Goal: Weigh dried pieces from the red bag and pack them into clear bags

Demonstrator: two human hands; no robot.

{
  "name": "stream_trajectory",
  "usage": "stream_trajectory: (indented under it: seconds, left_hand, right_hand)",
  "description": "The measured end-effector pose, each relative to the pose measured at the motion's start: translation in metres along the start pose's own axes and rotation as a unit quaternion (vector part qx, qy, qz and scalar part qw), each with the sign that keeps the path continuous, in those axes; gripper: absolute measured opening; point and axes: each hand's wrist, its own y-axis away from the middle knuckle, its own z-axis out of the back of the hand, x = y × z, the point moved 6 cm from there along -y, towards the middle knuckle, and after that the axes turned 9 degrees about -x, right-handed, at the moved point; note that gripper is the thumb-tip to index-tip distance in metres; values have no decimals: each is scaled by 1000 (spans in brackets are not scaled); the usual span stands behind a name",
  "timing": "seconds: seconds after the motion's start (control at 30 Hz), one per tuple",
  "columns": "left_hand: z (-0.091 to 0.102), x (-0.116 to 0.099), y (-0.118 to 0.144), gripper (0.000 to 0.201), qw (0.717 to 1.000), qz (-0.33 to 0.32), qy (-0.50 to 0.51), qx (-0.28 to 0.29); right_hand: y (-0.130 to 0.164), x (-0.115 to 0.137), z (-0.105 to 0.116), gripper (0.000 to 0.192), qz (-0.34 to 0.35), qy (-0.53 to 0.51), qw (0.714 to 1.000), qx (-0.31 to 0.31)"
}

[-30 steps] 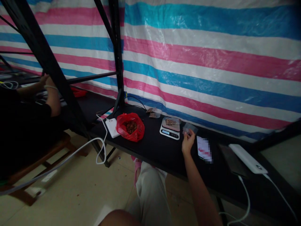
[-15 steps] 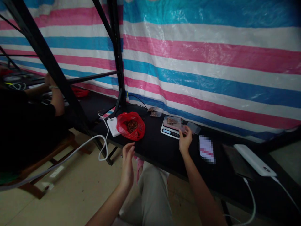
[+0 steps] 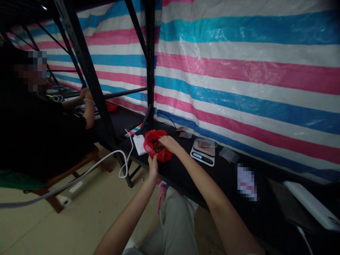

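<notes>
We note the left hand (image 3: 153,166) pinching the near rim of the red plastic bag (image 3: 157,150) at the worktop (image 3: 186,173) edge while the right hand (image 3: 168,142) reaches in, grip unclear; a tug could, we judge, spill its brown contents floorward.

Both bare forearms reach forward from the bottom of the view and converge toward the same spot ahead. The left hand (image 3: 153,165) sits lower and nearer the body, wrist straight, its fingers pointing up and away and curled in a pinch. The right hand (image 3: 168,143) lies farther out and slightly higher, palm down, wrist bent a little leftward, its fingers extended and dipping downward. The two hands are near each other but not touching. A clothed knee shows between the arms.
</notes>
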Motion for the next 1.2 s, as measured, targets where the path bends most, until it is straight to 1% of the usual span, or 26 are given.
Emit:
stream_trajectory:
  seconds: [0.1,0.23,0.33,0.43,0.57,0.63,0.7,0.77,0.83,0.87,0.93,1.0,1.07,1.13,1.2]
  left_hand:
    - [-2,8,-6,31,999,-24,0,-29]
    - [-10,13,-6,32,997,-56,42,-33]
    - [-15,19,-5,34,993,-62,74,-62]
    - [-20,21,-7,37,991,-63,78,-88]
    - [-29,16,-7,40,988,-81,107,-72]
    - [-30,14,-8,42,988,-90,108,-66]
    - [-29,12,-10,42,987,-96,102,-74]
    - [-26,13,-13,43,985,-96,113,-86]
    - [-23,16,-17,43,980,-90,144,-105]
    - [-22,18,-18,43,977,-88,160,-113]
    - [-20,19,-20,43,971,-88,184,-125]
    - [-18,20,-21,42,971,-89,181,-129]
    - [-15,19,-19,41,978,-89,137,-132]
    - [-10,17,-13,42,985,-91,61,-135]
    - [-2,11,-2,44,983,-115,-26,-142]
  right_hand:
    - [-8,4,-9,24,37,15,999,32]
    - [-3,4,-9,23,41,-51,997,37]
    - [3,0,-8,30,10,-100,994,34]
    - [7,-5,-8,41,-27,-136,990,33]
    - [9,-8,-10,50,-76,-198,977,18]
    - [10,-10,-14,51,-103,-234,967,13]
    - [11,-11,-18,51,-130,-267,955,3]
    - [12,-12,-23,52,-152,-305,940,-14]
    - [12,-13,-30,53,-177,-358,916,-27]
    - [13,-14,-34,52,-193,-389,900,-31]
    - [15,-17,-42,50,-233,-458,857,-47]
    - [18,-21,-48,46,-266,-510,815,-71]
    - [20,-23,-52,43,-283,-537,789,-92]
    - [23,-23,-56,40,-288,-549,778,-103]
    - [25,-24,-57,36,-292,-561,766,-114]
